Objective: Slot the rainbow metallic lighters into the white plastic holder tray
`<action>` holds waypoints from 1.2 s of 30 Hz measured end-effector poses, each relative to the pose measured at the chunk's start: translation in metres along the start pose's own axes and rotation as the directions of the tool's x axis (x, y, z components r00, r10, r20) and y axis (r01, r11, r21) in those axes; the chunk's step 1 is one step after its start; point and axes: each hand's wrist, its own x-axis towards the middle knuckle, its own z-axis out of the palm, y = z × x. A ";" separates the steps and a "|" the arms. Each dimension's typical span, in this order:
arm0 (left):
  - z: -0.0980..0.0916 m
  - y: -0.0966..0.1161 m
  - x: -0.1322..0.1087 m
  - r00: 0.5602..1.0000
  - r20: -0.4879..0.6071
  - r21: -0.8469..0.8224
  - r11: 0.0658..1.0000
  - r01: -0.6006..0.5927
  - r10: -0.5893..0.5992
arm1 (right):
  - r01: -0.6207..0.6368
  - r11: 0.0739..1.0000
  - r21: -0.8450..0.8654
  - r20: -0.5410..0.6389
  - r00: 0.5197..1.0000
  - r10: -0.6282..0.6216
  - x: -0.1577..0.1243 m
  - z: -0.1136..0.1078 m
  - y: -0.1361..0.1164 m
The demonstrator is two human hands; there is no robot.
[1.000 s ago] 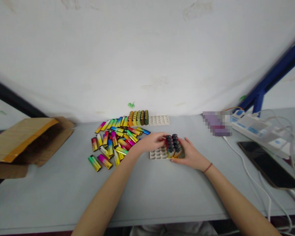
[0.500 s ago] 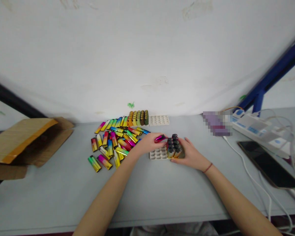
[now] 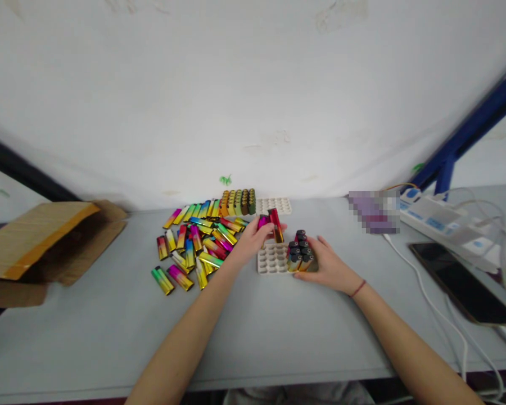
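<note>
My left hand (image 3: 253,239) is closed on two shiny lighters above the white holed tray (image 3: 272,263). One is a red-and-gold lighter (image 3: 276,226), held nearly upright; the other, a magenta lighter (image 3: 263,222), is partly covered by my fingers. Several black-topped lighters (image 3: 300,251) stand upright in the tray's right part. Around their right side curls my right hand (image 3: 326,264), thumb in front and fingers behind. Left of my left hand lies a loose pile of metallic multicoloured lighters (image 3: 189,253).
Against the wall, a block of upright gold-ended lighters (image 3: 238,202) stands beside a second white holed tray (image 3: 274,206). An open cardboard box (image 3: 42,242) lies at left. On the right are a phone (image 3: 464,281), a power strip (image 3: 451,225), white cables and a blurred purple object (image 3: 371,211).
My left hand has drawn slightly left and back from the upright lighters. The red-and-gold lighter now shows upright in it, and more tray holes are visible. My right hand has stayed put.
</note>
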 end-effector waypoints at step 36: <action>-0.163 0.035 0.001 0.739 -0.658 0.708 0.451 0.543 0.142 | -0.018 1.000 0.004 -0.002 1.000 0.018 0.000 0.001 0.003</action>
